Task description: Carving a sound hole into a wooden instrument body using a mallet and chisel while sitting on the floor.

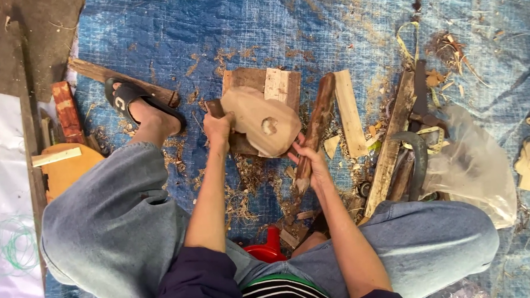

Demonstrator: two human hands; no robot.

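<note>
A pale carved wooden piece (262, 120) with a small hollow lies tilted on a square wooden block (262, 83) on the blue tarp. My left hand (217, 127) grips its left edge, next to a dark tool handle. My right hand (310, 160) is closed around the lower end of a reddish wooden club (316, 124), which slants up to the right of the carved piece.
Wood planks (350, 112) and a long slat (390, 143) lie to the right, with a curved metal blade (417, 154) and a clear plastic bag (474, 163). My sandalled foot (141, 107) rests at left. Shavings litter the tarp (307, 22). A red stool (269, 250) sits beneath me.
</note>
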